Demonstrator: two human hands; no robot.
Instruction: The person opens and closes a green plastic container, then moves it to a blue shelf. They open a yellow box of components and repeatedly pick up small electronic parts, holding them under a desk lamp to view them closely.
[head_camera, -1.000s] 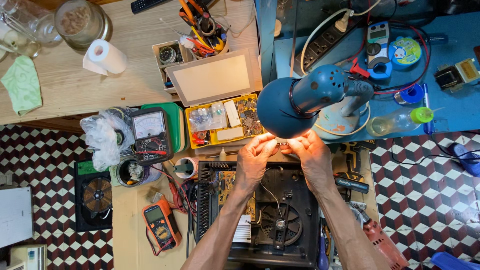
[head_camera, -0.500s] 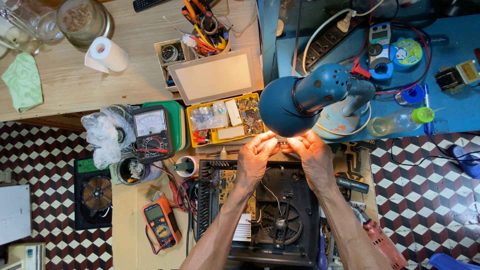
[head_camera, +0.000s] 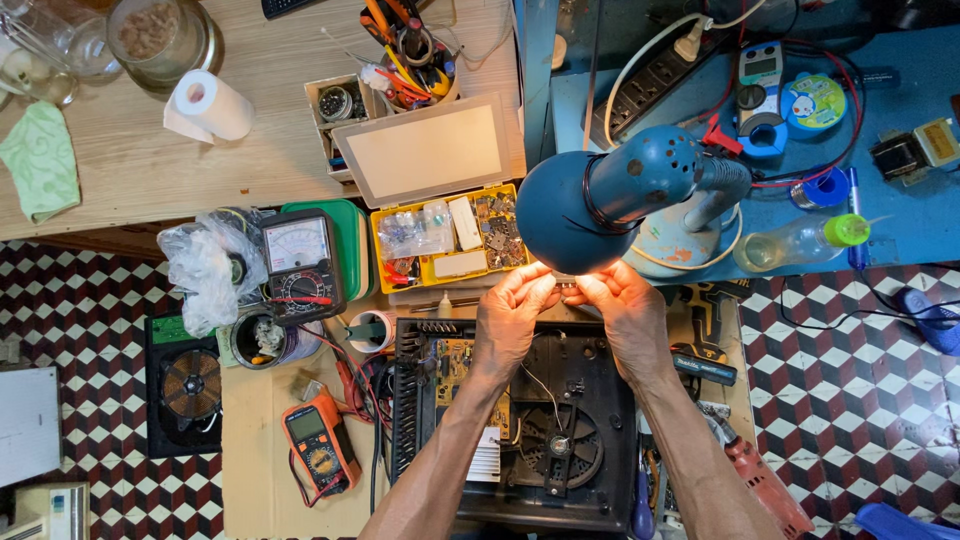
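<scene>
Just below the middle of the frame, under the glowing mouth of the blue lamp (head_camera: 600, 205), the left hand (head_camera: 510, 320) and right hand (head_camera: 625, 320) meet, fingers pinched narrow from both sides on one tiny part (head_camera: 565, 287). The part is too small and too washed out by the light to name. It lies between the two sets of fingertips, touching both, with neither hand clearly nearer; its long axis seems to run left to right across the frame, though that is hard to tell. Directly beneath the hands sits an opened black appliance (head_camera: 520, 430), its fan (head_camera: 558, 450) and a circuit board (head_camera: 455, 375) exposed, and a thin wire (head_camera: 540, 390) rises from near the fan toward the hands. Above the left hand a yellow parts box (head_camera: 450, 240) stands open, its lid tilted back; its compartments hold small bags, white blocks and loose components. Left of it a green box (head_camera: 350, 245) carries an analogue meter (head_camera: 300, 265), and beside that lie a crumpled plastic bag (head_camera: 205, 270) and a small tub (head_camera: 262, 340) with bits inside. An orange meter (head_camera: 320, 450) rests on the surface at lower left. At upper middle a cup (head_camera: 410, 50) is crammed with pliers and cutters.
</scene>
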